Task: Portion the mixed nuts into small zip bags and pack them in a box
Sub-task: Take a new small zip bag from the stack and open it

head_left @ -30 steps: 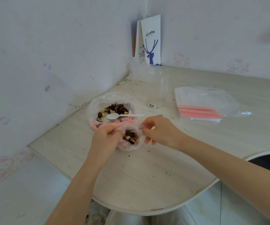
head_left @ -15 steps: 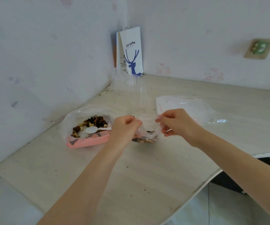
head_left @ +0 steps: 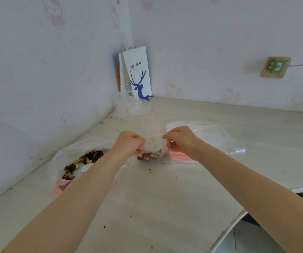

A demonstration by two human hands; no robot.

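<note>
A small clear zip bag (head_left: 153, 146) with mixed nuts in its bottom hangs just above the table between my hands. My left hand (head_left: 129, 144) pinches its top left corner and my right hand (head_left: 180, 140) pinches its top right corner, stretching the top edge taut. To the left lies a large open plastic bag (head_left: 68, 156) with a pink zip strip, holding more mixed nuts (head_left: 85, 161) and a white spoon (head_left: 86, 168); my left forearm hides part of it.
A stack of empty zip bags (head_left: 207, 136) with pink strips lies right of my hands. A clear plastic container (head_left: 139, 111) stands behind them, and a white paper coffee bag (head_left: 138, 73) leans in the wall corner. Crumbs dot the table (head_left: 165, 207), whose curved edge runs at lower right.
Both hands lifted the small bag off the table and moved it right, away from the large bag. They now pull its top edge apart sideways. The camera tilted up.
</note>
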